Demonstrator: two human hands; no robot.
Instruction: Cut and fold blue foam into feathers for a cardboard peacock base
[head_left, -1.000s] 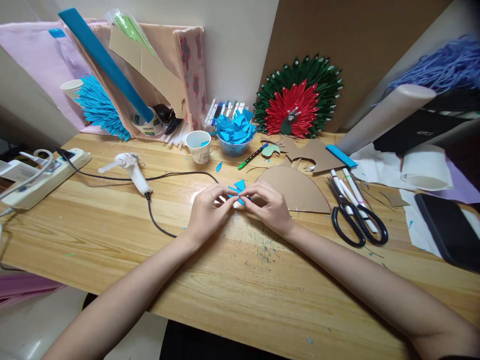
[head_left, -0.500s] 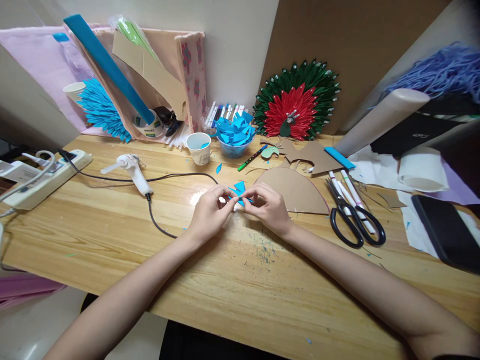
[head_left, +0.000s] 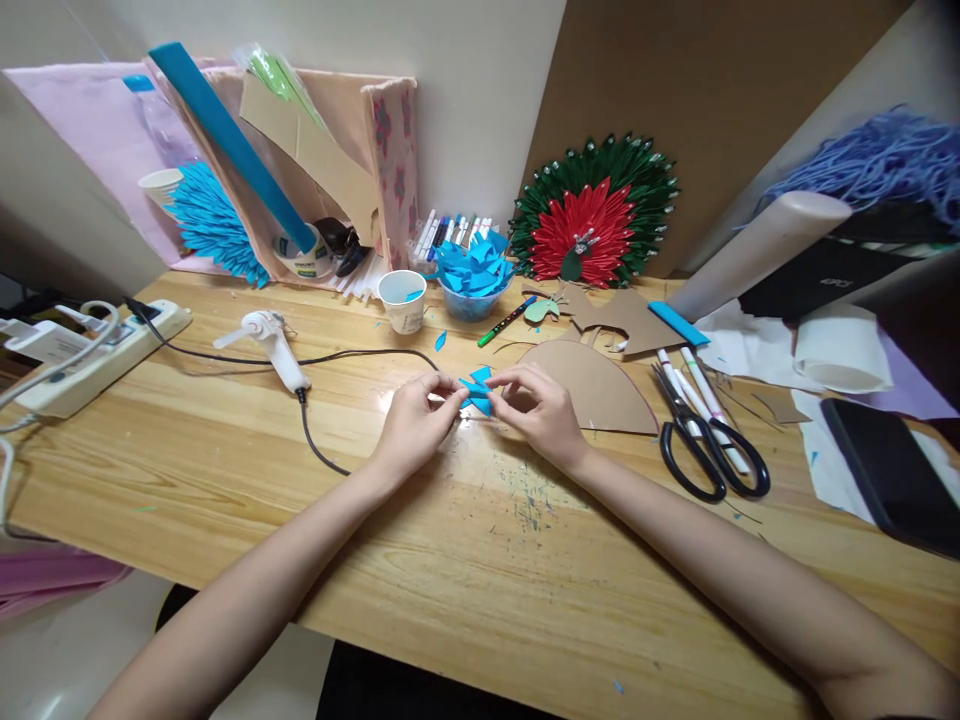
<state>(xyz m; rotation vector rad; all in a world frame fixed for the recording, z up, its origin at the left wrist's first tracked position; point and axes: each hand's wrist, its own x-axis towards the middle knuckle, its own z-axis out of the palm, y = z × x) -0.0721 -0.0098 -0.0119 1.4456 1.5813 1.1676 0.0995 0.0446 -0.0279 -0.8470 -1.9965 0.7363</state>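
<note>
Over the middle of the wooden table, my left hand (head_left: 420, 415) pinches a small folded blue piece (head_left: 475, 390), which looks like paper or ribbon, between thumb and fingertips. My right hand (head_left: 541, 412) has its thumb and forefinger closed at the right end of the same piece. More blue points show just above and below it; whether they belong to it I cannot tell. Beyond my hands stands a clear bowl (head_left: 471, 306) heaped with blue pieces like it. A paper cup (head_left: 403, 305) with a blue scrap inside is beside the bowl.
A white glue gun (head_left: 279, 355) lies on the left, its black cable running towards my left hand. Near my right forearm are black-handled scissors (head_left: 712, 450) on white markers. A cardboard half-disc (head_left: 592, 388) lies behind my right hand. A phone (head_left: 892, 475) rests far right.
My fingertips have drawn slightly apart, so more of the folded blue piece shows between them. The view has shifted a little.
</note>
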